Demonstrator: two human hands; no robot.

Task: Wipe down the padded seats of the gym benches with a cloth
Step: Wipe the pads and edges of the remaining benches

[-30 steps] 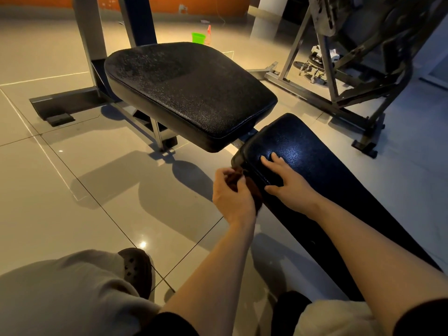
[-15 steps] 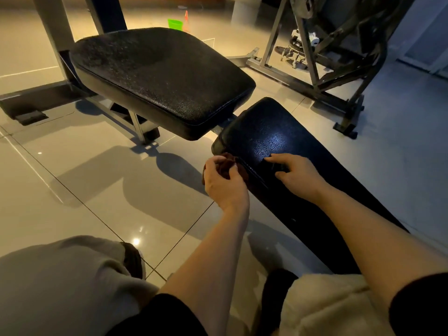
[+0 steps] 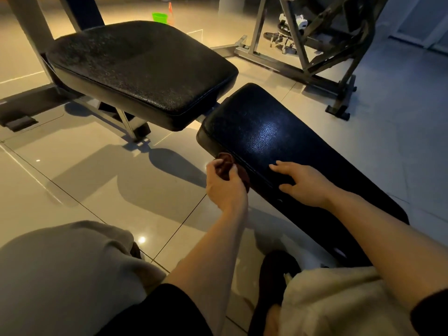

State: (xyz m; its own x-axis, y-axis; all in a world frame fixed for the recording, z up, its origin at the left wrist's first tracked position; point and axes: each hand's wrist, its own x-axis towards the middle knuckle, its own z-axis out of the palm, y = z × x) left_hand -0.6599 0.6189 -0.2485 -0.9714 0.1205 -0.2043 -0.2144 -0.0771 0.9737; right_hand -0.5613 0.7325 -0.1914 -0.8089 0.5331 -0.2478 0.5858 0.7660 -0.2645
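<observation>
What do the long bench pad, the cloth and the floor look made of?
Long bench pad: likely vinyl or faux leather, glossy; grained texture shows in the highlight, seam along the edge.
Cloth, gripped by the left hand: soft dark fabric, bunched; fibre unclear.
Floor: probably polished ceramic tile; grout lines and reflected light.

The seat pad (image 3: pixel 140 71) wears black vinyl with a coarse pebbled grain that looks matt and dusty across its top, with a stitched seam along its near edge. The long back pad (image 3: pixel 278 141) has smoother, leather-grained black vinyl, glossy enough to throw back a pale blue patch of light. The cloth (image 3: pixel 226 163) at the back pad's left edge is dark brownish fabric, soft and crumpled. The floor tiles (image 3: pixel 97 185) are polished and mirror-like. The bench frame (image 3: pixel 31 25) is painted metal with a dull sheen. The trousers (image 3: pixel 60 275) are pale, soft matt fabric.
</observation>
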